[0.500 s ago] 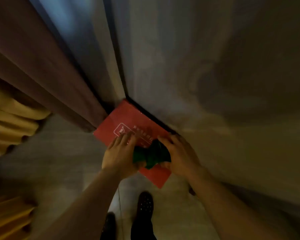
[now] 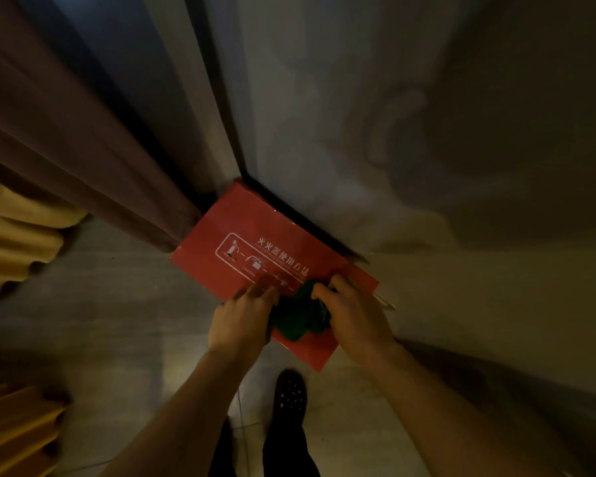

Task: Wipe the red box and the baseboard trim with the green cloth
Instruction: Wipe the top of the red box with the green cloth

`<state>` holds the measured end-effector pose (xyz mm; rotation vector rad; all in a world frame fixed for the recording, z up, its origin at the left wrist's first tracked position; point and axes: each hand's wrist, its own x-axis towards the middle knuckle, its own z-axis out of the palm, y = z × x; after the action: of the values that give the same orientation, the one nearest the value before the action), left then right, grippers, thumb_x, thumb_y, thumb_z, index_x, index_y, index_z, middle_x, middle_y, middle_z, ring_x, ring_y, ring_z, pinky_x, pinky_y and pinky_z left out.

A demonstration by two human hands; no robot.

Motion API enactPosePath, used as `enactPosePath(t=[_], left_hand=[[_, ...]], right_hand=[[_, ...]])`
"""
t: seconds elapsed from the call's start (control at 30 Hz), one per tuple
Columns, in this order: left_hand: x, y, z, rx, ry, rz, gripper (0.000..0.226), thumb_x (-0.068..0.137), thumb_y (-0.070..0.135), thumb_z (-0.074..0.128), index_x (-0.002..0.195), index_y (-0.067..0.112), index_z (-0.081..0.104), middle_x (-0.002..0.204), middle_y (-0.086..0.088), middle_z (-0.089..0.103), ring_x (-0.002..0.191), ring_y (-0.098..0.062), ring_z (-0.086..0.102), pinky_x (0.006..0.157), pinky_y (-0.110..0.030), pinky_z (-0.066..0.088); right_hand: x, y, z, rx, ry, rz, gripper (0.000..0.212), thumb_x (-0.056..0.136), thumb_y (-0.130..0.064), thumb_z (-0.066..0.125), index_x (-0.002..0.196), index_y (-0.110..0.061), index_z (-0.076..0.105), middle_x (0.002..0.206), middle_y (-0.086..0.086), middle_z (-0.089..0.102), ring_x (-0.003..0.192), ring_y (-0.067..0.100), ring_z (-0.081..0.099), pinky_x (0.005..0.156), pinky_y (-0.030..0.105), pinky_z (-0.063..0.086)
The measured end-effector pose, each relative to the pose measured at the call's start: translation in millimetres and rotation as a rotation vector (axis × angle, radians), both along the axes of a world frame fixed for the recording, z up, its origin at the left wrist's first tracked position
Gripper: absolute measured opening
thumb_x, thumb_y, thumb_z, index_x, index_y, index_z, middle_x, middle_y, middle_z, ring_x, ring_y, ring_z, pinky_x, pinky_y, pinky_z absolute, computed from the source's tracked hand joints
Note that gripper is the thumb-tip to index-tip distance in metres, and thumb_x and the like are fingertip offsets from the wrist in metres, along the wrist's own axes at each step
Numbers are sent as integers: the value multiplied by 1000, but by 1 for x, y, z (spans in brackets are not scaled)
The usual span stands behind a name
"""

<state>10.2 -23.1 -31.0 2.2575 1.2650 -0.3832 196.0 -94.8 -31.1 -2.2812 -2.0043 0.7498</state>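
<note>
A red box (image 2: 241, 232) with white printed instructions stands on the floor against the wall, seen from above. The bunched green cloth (image 2: 298, 315) lies on its top near the front edge. My left hand (image 2: 243, 318) grips the cloth's left side, fingers curled onto the box top. My right hand (image 2: 353, 315) grips the cloth's right side. The dark baseboard trim (image 2: 300, 220) runs along the wall just behind the box, partly hidden by it.
Brown curtains (image 2: 83, 160) hang at the left, touching the box's left corner, with yellow fabric (image 2: 18, 235) beyond. A pale wall (image 2: 427, 166) fills the right. My dark shoe (image 2: 289, 394) stands on the tiled floor (image 2: 117, 321) just below the box.
Both hands and the cloth have slid toward the box's near right end, uncovering more of the printed label. The view has shifted slightly.
</note>
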Motion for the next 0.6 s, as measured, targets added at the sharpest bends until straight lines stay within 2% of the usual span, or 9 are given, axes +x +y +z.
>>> enactPosePath(t=[0.2, 0.3, 0.43, 0.53, 0.6], left_hand=[[-16, 7, 47, 29, -90, -5, 33, 90, 17, 64, 119, 30, 53, 118, 5, 58, 103, -22, 56, 75, -36, 53], [-22, 11, 83, 73, -129, -13, 30, 88, 15, 64, 112, 30, 54, 112, 7, 56, 100, -22, 57, 71, -37, 52], [-31, 13, 140, 173, -166, -45, 27, 85, 14, 64, 106, 29, 56, 107, 5, 57, 98, -24, 57, 63, -35, 43], [-38, 14, 186, 236, -173, -81, 29, 82, 14, 63, 106, 28, 54, 106, 4, 57, 100, -27, 56, 65, -39, 47], [-45, 13, 217, 282, -195, -108, 29, 83, 16, 64, 107, 28, 53, 107, 4, 56, 103, -26, 55, 66, -40, 49]], right_hand=[[-7, -4, 49, 67, -26, -62, 46, 73, -2, 70, 115, -19, 63, 106, 9, 60, 97, 31, 60, 61, 30, 37], [-14, -7, 84, 140, -6, -115, 48, 65, 4, 76, 107, -16, 68, 95, 10, 62, 86, 32, 62, 55, 32, 48], [-29, -7, 139, 173, -15, -197, 42, 68, 3, 73, 105, -16, 68, 96, 12, 62, 84, 35, 61, 63, 40, 54], [-41, -13, 186, 194, -69, -219, 44, 70, 3, 66, 109, -19, 64, 98, 11, 59, 88, 37, 59, 65, 43, 53], [-51, -22, 219, 214, -116, -224, 48, 75, 0, 61, 116, -24, 58, 105, 8, 55, 95, 34, 57, 65, 40, 49]])
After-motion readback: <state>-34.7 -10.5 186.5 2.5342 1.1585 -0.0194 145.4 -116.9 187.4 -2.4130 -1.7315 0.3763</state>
